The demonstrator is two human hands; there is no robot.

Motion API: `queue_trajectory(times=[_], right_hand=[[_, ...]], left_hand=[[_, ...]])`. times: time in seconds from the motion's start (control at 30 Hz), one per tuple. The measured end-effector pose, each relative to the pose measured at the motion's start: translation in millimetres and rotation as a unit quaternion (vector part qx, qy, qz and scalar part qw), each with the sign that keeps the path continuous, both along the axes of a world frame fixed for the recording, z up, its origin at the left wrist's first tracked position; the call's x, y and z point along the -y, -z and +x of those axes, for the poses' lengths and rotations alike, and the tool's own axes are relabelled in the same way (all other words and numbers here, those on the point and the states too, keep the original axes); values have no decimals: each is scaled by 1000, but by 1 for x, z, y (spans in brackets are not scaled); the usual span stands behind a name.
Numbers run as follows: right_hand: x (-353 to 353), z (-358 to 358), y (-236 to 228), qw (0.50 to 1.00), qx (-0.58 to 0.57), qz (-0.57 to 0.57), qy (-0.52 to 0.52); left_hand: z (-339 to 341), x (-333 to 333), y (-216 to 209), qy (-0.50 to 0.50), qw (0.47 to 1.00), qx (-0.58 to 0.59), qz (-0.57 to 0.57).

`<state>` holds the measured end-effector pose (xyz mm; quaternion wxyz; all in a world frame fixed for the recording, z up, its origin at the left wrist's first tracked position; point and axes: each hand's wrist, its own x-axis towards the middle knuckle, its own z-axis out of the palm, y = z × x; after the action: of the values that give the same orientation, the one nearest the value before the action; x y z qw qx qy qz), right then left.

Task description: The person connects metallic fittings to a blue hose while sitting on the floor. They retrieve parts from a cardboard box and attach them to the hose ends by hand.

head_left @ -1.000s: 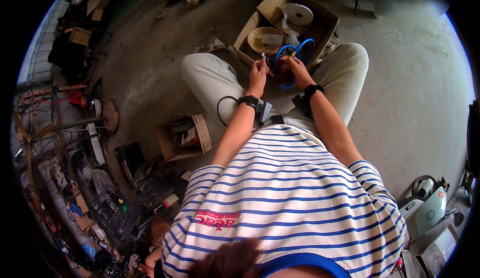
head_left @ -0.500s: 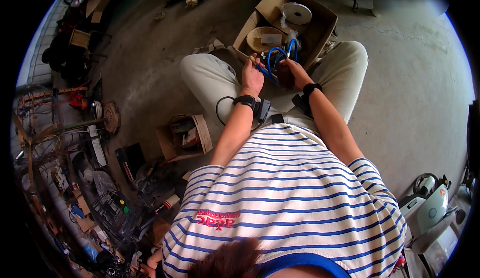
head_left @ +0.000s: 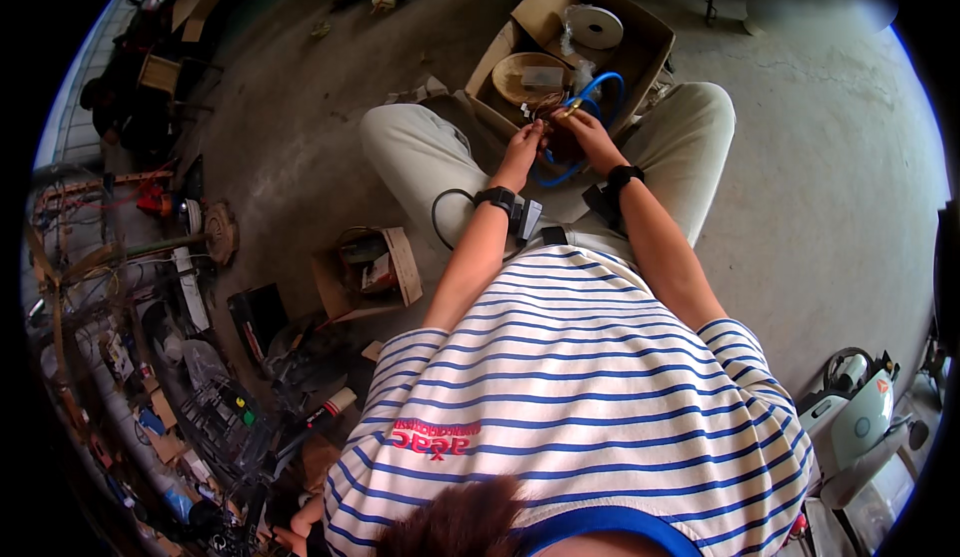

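Both hands up over the lap, working a blue hose (head_left: 600, 92) loop. Left hand (head_left: 527, 140) pinched closed on the hose's brass end fitting (head_left: 566, 111); right hand (head_left: 588, 137) wrapped around the hose. Hose sits at the edge of the open cardboard box (head_left: 650, 42) on the concrete floor (head_left: 830, 157); tape roll (head_left: 594, 27) and wooden bowl (head_left: 528, 75) inside.

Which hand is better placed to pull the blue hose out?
Probably the right hand. It sits right against the blue hose, where the loop curls by the open cardboard box. The left hand pinches something small beside it, too tiny to identify.
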<state>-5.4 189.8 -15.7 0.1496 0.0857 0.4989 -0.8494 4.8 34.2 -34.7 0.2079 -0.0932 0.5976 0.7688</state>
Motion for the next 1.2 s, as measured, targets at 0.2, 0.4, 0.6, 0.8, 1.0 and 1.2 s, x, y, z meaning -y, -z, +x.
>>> queue_trajectory(times=[0.2,0.4,0.6,0.8,1.0,1.2], right_hand=[[2,5,-14,993,59,19,-105],[2,2,4,991,12,102,-86],[-2,2,7,979,-45,175,-97],[-5,5,-1,961,-79,211,-158],[-8,1,9,960,-64,220,-162],[-8,-1,12,946,-106,261,-160]], left_hand=[[2,2,1,13,999,31,0],[1,3,1,25,999,35,6],[2,2,-1,30,999,45,-8],[3,8,12,70,996,44,-24],[3,6,12,64,997,39,-21],[3,7,10,63,997,42,-20]])
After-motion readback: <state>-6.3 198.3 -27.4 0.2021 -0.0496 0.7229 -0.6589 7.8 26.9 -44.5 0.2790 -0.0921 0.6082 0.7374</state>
